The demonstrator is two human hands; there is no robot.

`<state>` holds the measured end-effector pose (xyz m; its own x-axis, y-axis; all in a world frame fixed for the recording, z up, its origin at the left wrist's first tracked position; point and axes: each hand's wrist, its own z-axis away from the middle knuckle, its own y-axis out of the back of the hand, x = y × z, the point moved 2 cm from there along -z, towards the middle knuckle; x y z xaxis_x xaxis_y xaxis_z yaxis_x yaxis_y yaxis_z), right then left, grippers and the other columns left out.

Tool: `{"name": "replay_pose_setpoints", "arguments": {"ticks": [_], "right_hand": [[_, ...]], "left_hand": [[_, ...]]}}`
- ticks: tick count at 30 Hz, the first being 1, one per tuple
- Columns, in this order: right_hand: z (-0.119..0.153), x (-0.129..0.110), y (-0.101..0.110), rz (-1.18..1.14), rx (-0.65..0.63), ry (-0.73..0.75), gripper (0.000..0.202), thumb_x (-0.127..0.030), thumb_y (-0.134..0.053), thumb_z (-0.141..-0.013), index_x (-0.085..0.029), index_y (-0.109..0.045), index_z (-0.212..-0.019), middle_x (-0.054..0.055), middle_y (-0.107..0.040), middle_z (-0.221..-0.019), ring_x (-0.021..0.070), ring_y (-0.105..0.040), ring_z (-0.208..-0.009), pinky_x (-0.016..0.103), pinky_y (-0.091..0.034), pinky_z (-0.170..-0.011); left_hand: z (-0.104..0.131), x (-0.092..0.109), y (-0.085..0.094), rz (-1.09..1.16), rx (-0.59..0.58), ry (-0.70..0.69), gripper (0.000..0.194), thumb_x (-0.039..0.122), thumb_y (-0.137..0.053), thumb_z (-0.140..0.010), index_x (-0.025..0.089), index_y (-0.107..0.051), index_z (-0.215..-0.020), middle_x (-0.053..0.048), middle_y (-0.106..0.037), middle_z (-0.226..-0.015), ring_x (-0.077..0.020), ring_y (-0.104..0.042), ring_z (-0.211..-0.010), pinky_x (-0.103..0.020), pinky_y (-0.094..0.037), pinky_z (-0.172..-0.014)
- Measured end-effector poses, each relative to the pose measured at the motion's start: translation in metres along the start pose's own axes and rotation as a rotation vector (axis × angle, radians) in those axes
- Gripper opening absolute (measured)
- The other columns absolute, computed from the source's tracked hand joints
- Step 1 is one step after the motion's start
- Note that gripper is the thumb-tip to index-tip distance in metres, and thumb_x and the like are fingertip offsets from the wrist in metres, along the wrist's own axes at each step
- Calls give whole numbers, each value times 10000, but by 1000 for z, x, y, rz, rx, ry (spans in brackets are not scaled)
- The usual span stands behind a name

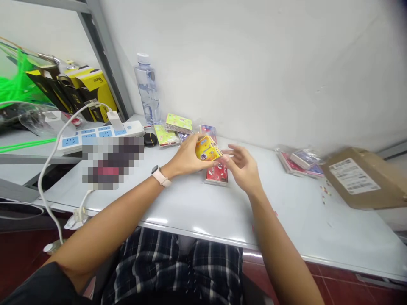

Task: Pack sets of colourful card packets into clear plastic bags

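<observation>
Fingers of the left hand (185, 156) are closed around the yellow pack (207, 149), which is held over the desk (190, 212) and overlaps the red pack (217, 175) in view. Its print is too small to read, as is the carton's (389, 180) white label (354, 176). Its layered edge faces the right hand (244, 167); the long axis I cannot tell. Right fingers are half bent at this edge, thumb near its corner; whether they grip is unclear.
</observation>
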<state>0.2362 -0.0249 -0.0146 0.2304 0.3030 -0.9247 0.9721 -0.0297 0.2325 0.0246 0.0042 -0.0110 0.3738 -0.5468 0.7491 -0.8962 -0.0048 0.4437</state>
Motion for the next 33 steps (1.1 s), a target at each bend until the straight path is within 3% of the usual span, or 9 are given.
{"name": "replay_pose_setpoints", "arguments": {"ticks": [3, 7, 12, 16, 23, 27, 33], "right_hand": [[3, -2, -7, -18, -71, 62, 525, -562, -833, -871, -271, -683, -1281, 80, -777, -1185, 256, -779, -971, 450, -638, -879], [5, -5, -13, -62, -24, 116, 366, -534, -750, -956, -279, -729, -1218, 78, -781, -1211, 273, -762, -1091, 453, -631, -937], [5, -9, -12, -94, 33, 163, 365, -500, -761, -956, -282, -702, -1242, 91, -778, -1261, 283, -747, -1168, 460, -617, -990], [6, -10, -13, -116, -7, 169, 373, -508, -734, -976, -279, -675, -1264, 100, -780, -1285, 289, -725, -1243, 472, -597, -1035], [8, -9, -23, -48, 7, 182, 254, -496, -691, -1006, -268, -749, -1102, 72, -801, -1134, 255, -751, -1075, 435, -612, -960], [8, -7, -26, -26, -7, 149, 265, -502, -700, -994, -271, -746, -1114, 63, -793, -1112, 238, -749, -1001, 406, -613, -901], [8, -5, -26, -39, 8, 141, 283, -504, -703, -990, -278, -728, -1159, 58, -778, -1125, 229, -739, -1007, 389, -606, -901]], "left_hand": [[0, 0, -1, 98, -42, 41, 789, 535, -928, -696, 208, -584, -1327, -146, -653, -1357, -341, -628, -1276, -516, -493, -1126], [-1, 1, 2, 262, -132, 57, 818, 508, -958, -656, 207, -595, -1325, -154, -645, -1385, -355, -633, -1293, -536, -503, -1124], [-3, 4, 9, 476, -152, 47, 571, 511, -857, -828, 208, -610, -1244, -113, -699, -1262, -294, -684, -1195, -461, -540, -1067], [-4, 6, 12, 537, -130, 83, 484, 501, -808, -880, 207, -614, -1211, -98, -714, -1230, -272, -688, -1183, -425, -541, -1047], [-5, 3, 12, 524, -120, 98, 319, 405, -774, -877, 208, -612, -1067, -57, -722, -1098, -219, -695, -1036, -369, -554, -932], [-6, -1, 11, 498, -123, 135, 287, 374, -762, -863, 217, -584, -1025, -30, -702, -1008, -199, -679, -946, -354, -553, -862], [-6, -1, 13, 556, -139, 123, 246, 325, -744, -861, 209, -635, -1049, -50, -726, -1084, -223, -687, -1032, -395, -545, -944]]}}
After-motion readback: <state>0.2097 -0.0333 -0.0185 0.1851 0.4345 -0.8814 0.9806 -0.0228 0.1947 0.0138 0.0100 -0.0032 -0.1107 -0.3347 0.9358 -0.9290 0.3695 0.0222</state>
